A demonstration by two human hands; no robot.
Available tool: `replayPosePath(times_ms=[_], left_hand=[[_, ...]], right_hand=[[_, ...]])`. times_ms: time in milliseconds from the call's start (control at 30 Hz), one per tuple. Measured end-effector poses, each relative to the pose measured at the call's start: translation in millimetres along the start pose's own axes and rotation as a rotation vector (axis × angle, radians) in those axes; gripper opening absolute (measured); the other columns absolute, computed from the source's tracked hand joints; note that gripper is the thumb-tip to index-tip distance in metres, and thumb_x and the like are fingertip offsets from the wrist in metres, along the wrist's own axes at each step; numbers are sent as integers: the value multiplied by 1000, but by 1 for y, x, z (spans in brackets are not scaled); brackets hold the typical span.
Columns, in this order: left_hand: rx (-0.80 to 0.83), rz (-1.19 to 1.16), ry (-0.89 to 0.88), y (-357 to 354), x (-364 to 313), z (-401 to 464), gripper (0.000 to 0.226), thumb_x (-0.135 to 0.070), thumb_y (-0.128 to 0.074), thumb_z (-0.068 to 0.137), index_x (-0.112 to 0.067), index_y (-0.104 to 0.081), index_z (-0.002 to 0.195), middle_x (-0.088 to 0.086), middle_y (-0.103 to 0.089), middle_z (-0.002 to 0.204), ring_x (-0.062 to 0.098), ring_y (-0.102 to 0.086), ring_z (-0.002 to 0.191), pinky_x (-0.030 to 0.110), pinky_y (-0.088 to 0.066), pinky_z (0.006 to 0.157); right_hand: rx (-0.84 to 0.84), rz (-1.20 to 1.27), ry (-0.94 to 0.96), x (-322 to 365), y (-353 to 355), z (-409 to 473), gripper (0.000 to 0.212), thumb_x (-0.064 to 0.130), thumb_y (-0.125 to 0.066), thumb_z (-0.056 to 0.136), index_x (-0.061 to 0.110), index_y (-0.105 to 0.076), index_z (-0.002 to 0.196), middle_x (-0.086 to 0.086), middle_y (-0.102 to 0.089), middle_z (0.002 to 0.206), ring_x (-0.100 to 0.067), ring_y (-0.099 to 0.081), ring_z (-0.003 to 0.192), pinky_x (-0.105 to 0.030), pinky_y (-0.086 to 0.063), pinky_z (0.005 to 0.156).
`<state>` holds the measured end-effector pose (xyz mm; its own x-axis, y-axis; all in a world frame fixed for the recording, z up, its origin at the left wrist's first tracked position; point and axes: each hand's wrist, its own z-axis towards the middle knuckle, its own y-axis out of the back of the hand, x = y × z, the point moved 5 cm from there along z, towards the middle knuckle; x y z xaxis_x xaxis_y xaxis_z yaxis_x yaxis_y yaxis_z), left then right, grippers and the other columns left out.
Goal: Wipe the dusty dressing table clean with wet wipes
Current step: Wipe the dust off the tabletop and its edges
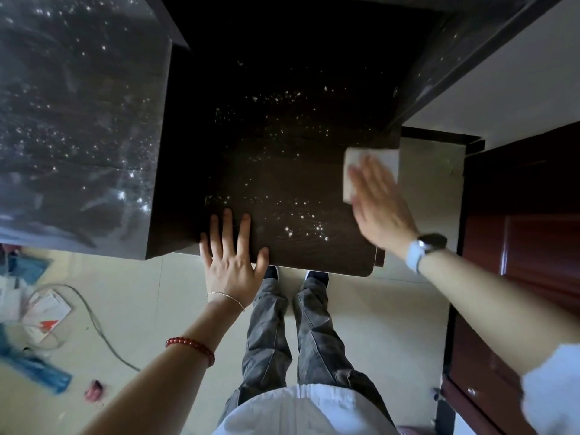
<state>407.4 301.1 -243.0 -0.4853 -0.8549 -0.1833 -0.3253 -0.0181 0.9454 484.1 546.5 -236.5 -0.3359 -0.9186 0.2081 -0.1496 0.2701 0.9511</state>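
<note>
Head view: right hand (pixel 381 205) flat, fingers spread, pressing a white wet wipe (pixel 370 166) at the right edge of the dark tabletop (pixel 282 152). Left hand (pixel 230 252) open, palm down on the front edge, gripping nothing. White dust specks (pixel 301 215) across the middle.

Dark dressing table (pixel 282 89), white specks, wet wipe (pixel 354 164) at right edge

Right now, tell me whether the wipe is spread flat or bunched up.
Spread flat: the wet wipe lies as a white rectangle under the right hand's fingers.
</note>
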Motion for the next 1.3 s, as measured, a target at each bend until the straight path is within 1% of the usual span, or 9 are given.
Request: replayPosePath(times_ms=[100, 267, 467, 667, 733, 867, 1067, 1233, 1300], left_hand=[[-23, 26, -21, -1, 0, 0, 65, -49, -31, 83, -16, -23, 139, 21, -30, 146, 31, -10, 135, 45, -4, 108], [-30, 26, -9, 0, 0, 0, 65, -48, -31, 83, -16, -25, 138, 21, -32, 146, 32, -12, 135, 46, -6, 108], [-34, 45, -9, 0, 0, 0, 64, -48, -33, 82, -15, -30, 137, 21, -35, 144, 32, -16, 135, 46, -10, 108], [-26, 45, -12, 4, 0, 0, 62, -48, -35, 82, -15, -35, 134, 21, -40, 140, 34, -23, 132, 47, -17, 106], [-15, 50, -10, 4, 1, 1, 60, -51, -27, 87, -15, -34, 135, 20, -39, 140, 34, -23, 132, 46, -14, 108], [21, 86, -38, 5, 3, 3, 62, -54, -20, 89, -15, -36, 134, 20, -40, 139, 35, -25, 131, 46, -16, 105], [69, 66, -59, 11, 7, 1, 62, -55, -17, 89, -16, -38, 133, 18, -45, 137, 34, -28, 129, 46, -22, 99], [36, 74, -70, 19, 4, 10, 57, -51, -26, 86, -15, -43, 127, 20, -51, 129, 33, -35, 119, 48, -40, 91], [-2, 46, -69, 29, -1, 19, 58, -46, -35, 80, -14, -42, 128, 21, -51, 129, 33, -37, 117, 47, -46, 87]], right_hand=[[-30, 48, -97, 18, -5, -11, 55, 29, -19, 95, 5, -17, 144, -19, -14, 153, -29, -6, 142, -43, -6, 117], [117, -45, 386, 47, -29, -84, 50, 33, -11, 99, 10, -22, 143, -11, -23, 149, -26, -18, 140, -38, -8, 116], [-20, 12, -88, 18, 1, 30, 58, 34, -13, 93, 12, -9, 146, -11, -6, 155, -24, 2, 143, -39, 1, 117], [123, -88, 635, 78, -34, -61, 52, 31, -29, 95, 18, -21, 144, -4, -20, 152, -22, -13, 141, -39, -6, 116], [52, -108, 528, 61, -19, -7, 52, 33, -26, 93, 19, -23, 143, -5, -21, 151, -22, -13, 141, -37, -1, 115], [-53, 41, -87, 45, 3, 64, 57, 38, -7, 92, 20, -8, 146, -8, 0, 155, -24, 4, 143, -36, 8, 115], [136, -118, 631, 73, -17, -19, 53, 34, -25, 91, 23, -24, 143, -6, -23, 152, -25, -14, 141, -40, -2, 117], [-61, 106, -259, 7, 22, 101, 53, 33, -17, 98, 17, -5, 147, -10, 2, 156, -26, 9, 143, -36, 10, 113], [-97, 121, -329, 35, 15, 103, 54, 32, -18, 97, 12, -10, 147, -13, 0, 156, -31, 5, 143, -43, 5, 115]])
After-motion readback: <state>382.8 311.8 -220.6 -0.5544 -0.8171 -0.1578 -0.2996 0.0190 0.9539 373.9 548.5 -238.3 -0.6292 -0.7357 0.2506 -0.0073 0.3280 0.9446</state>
